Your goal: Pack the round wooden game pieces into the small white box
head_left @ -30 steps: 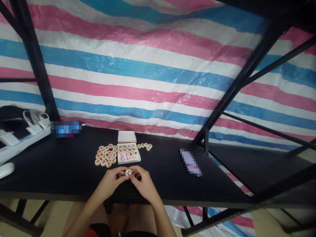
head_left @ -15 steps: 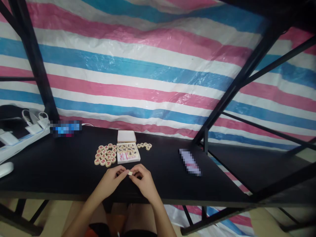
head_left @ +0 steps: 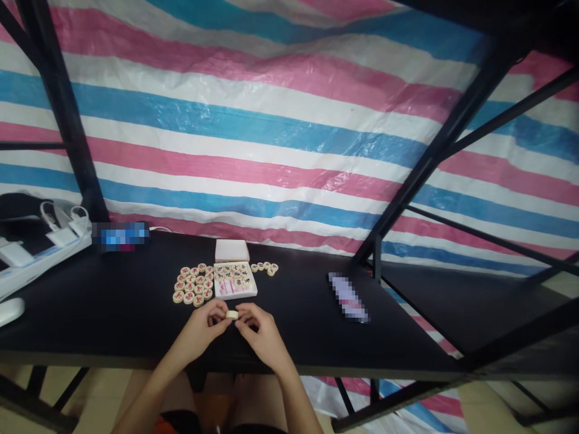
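My left hand point(head_left: 208, 322) and my right hand point(head_left: 259, 328) meet above the black table near its front edge. Between their fingertips is a pale round xiangqi piece point(head_left: 232, 314), seen mostly from its rim; its marked face is not readable. Fingers of both hands are closed on it from either side. Just beyond lies an open white box point(head_left: 235, 296) with rows of dark-marked pieces point(head_left: 236, 273) and a pink-and-white printed bottom showing. Its lid point(head_left: 231, 249) lies behind it. Left of the box sit several red-marked pieces point(head_left: 190, 287) in rows.
Several dark-marked pieces point(head_left: 266, 266) lie right of the box. Further right is a blurred-out phone-like object point(head_left: 348, 297). At the left are a power strip point(head_left: 45, 256) with plugs, a white mouse point(head_left: 11, 310) and another blurred object point(head_left: 121, 235). Black frame posts point(head_left: 434, 150) flank the table point(head_left: 294, 337).
The piece has shifted slightly left and turned, so more of its rim shows between my fingers. Both hands stay in nearly the same place.
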The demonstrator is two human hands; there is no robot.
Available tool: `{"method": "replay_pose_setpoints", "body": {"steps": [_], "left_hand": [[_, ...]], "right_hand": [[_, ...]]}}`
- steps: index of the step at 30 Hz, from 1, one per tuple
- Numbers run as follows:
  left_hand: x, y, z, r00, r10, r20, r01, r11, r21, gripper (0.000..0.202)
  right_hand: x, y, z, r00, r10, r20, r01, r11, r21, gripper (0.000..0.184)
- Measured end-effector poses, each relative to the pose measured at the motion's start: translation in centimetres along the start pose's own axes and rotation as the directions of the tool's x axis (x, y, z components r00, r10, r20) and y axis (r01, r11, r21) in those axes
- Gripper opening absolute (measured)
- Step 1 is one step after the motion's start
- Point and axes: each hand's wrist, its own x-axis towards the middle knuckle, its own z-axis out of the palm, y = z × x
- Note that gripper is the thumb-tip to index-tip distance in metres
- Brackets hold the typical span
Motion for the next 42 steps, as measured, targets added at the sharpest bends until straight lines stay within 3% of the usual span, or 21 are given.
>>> {"method": "replay_pose_setpoints", "body": {"steps": [6, 11, 18, 22, 27, 33, 42], "left_hand": [[-0.2, -0.1, 0.2, 1.0, 0.03, 0.003, -0.03, 0.993, 0.117, 0.006], [-0.4, 0.3, 0.1, 0.999, 0.048, 0.017, -0.05, 0.991, 0.121, 0.016], [-0.3, -0.5, 0.1, 0.999, 0.016, -0.049, -0.011, 0.995, 0.098, 0.028], [-0.4, -0.7, 0.1, 0.988, 0.064, -0.14, -0.034, 0.979, 0.202, 0.031], [0.1, -2.2, 0.7, 0.971, 0.203, -0.124, -0.145, 0.919, 0.367, 0.033], [0.4, -3.1, 1.1, 0.965, 0.23, -0.129, -0.134, 0.849, 0.511, 0.031], [0.4, -3.4, 1.3, 0.952, 0.262, -0.156, -0.138, 0.825, 0.547, 0.028]], "right_hand": [[0.0, -0.4, 0.0, 1.0, 0.012, -0.007, -0.012, 0.999, -0.045, 0.012], [0.0, -0.2, -0.1, 1.0, -0.026, -0.01, 0.026, 1.0, -0.011, 0.01], [-0.5, -0.8, 0.0, 0.993, -0.111, -0.036, 0.104, 0.982, -0.156, 0.008], [-0.1, -1.0, -0.1, 0.983, -0.144, -0.113, 0.109, 0.956, -0.272, 0.008], [3.4, -1.3, 0.0, 0.975, -0.206, -0.078, 0.141, 0.857, -0.496, 0.012], [8.0, -0.3, 0.9, 0.984, -0.142, 0.107, 0.174, 0.633, -0.754, 0.014], [8.6, 0.5, 0.7, 0.972, -0.178, 0.152, 0.229, 0.582, -0.78, 0.021]]}}
